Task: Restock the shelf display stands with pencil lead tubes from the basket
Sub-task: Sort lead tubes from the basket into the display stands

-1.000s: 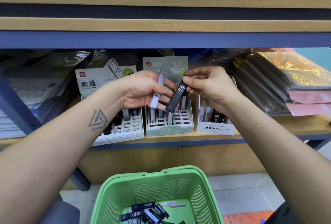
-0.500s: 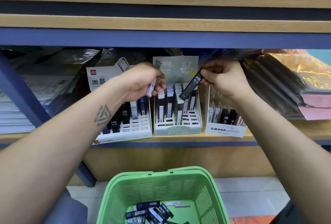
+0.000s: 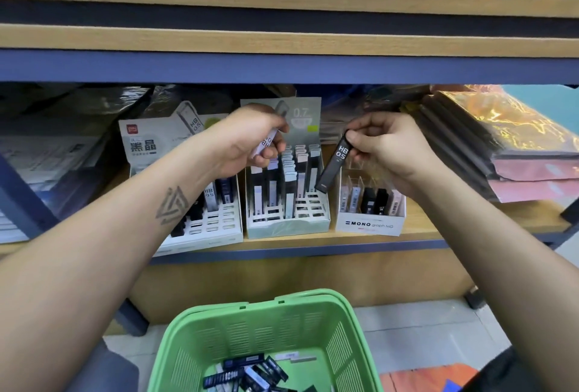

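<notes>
The right hand (image 3: 387, 148) pinches the top of a black "HB 0.5" pencil lead tube (image 3: 334, 162), tilted above the pale green slotted cardboard display stand (image 3: 288, 225). Left of that stand's header, the left hand (image 3: 250, 140) curls around a white lead tube (image 3: 266, 143). Below the stand, a green plastic basket (image 3: 266, 329) holds more tubes.

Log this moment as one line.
left hand: holds white tube | right hand: pinches black HB 0.5 tube above middle stand | basket: tubes left

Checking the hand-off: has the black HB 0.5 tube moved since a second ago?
Yes. The black tube, pinched by the right hand, has shifted right, from before the 0.7 stand toward the MONO stand.
</notes>
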Motion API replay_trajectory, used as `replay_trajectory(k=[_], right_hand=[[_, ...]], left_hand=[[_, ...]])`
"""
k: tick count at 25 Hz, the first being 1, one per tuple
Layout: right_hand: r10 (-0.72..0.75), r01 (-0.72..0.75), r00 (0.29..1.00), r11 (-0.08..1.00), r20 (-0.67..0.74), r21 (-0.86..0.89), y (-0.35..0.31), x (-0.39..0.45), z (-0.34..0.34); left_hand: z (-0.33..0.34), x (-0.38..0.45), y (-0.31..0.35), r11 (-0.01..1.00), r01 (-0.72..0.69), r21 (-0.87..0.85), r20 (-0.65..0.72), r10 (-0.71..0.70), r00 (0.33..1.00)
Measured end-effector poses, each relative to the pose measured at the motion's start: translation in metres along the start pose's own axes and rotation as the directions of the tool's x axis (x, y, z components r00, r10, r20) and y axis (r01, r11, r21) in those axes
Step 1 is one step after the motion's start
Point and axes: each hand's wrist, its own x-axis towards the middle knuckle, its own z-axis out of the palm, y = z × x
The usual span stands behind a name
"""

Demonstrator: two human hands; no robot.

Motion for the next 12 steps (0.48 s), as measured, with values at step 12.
replay_trajectory(k=[12], right_hand=[[-0.180,0.296,0.927,0.889,0.328,-0.350,-0.019,0.005,0.143]], left_hand=[[-0.115,-0.040,-0.025,0.932,-0.003,0.363,-0.160,0.066,0.985]])
